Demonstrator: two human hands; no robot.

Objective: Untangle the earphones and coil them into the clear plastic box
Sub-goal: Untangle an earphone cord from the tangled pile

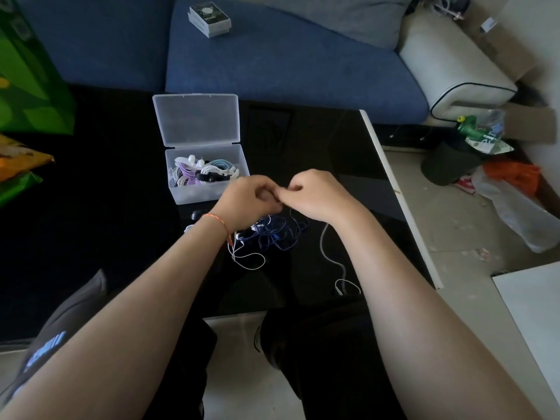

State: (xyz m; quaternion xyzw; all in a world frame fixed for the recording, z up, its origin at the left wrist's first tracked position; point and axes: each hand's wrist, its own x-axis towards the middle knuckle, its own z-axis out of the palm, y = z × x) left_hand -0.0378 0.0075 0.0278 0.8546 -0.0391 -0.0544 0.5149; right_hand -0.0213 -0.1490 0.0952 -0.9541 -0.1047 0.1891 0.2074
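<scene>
Head view: clear plastic box [194,189], lid open, at ten o'clock from left hand [248,201]; right hand [315,195] meets it, fingers pinching together on cord. Blue earphone tangle [272,231] hangs at six o'clock onto the tabletop [333,153].

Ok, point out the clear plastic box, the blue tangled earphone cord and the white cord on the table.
clear plastic box [194,195]: head view, on its bare front wall.
blue tangled earphone cord [274,230]: head view, on the middle of the tangle below the hands.
white cord [325,253]: head view, on the strand beside the right forearm.
</scene>
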